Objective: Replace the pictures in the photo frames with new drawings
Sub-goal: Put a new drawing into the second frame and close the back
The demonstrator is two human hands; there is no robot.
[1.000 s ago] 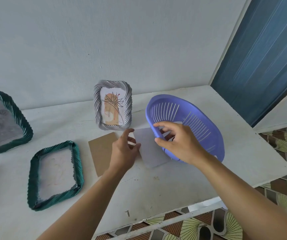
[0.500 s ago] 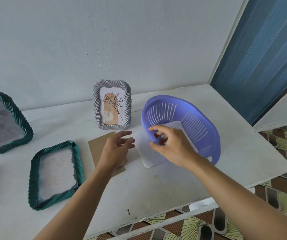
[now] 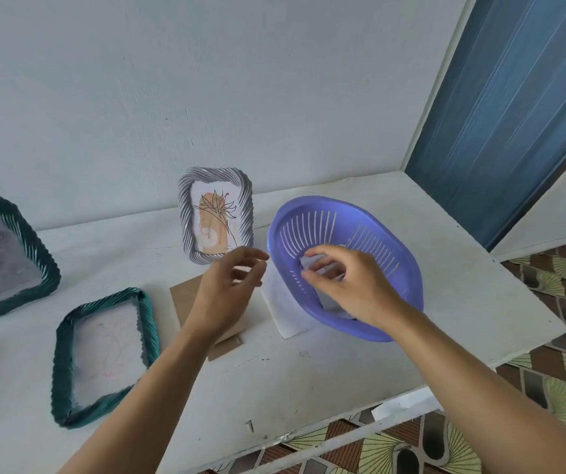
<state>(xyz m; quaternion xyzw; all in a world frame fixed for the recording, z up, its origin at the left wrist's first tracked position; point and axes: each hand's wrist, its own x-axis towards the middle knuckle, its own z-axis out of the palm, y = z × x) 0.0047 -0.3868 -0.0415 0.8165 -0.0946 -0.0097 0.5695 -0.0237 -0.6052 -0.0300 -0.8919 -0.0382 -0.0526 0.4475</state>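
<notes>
Right hand (image 3: 353,285) is inside the tilted purple basket (image 3: 394,254), fingers curled, thumb and forefinger apparently pinching a white paper (image 3: 324,270) there. Left hand (image 3: 230,289) hovers above the brown card (image 3: 185,295) on the desk (image 3: 308,378), fingers loosely curled, empty. The paper is likely light, floppy and easily creased, so take it by an edge.

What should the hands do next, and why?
Probably the left hand should pull the white paper out. It lies partly under the purple basket, which the right hand grips by the rim and tilts up, and the left hand hovers empty beside it.
</notes>
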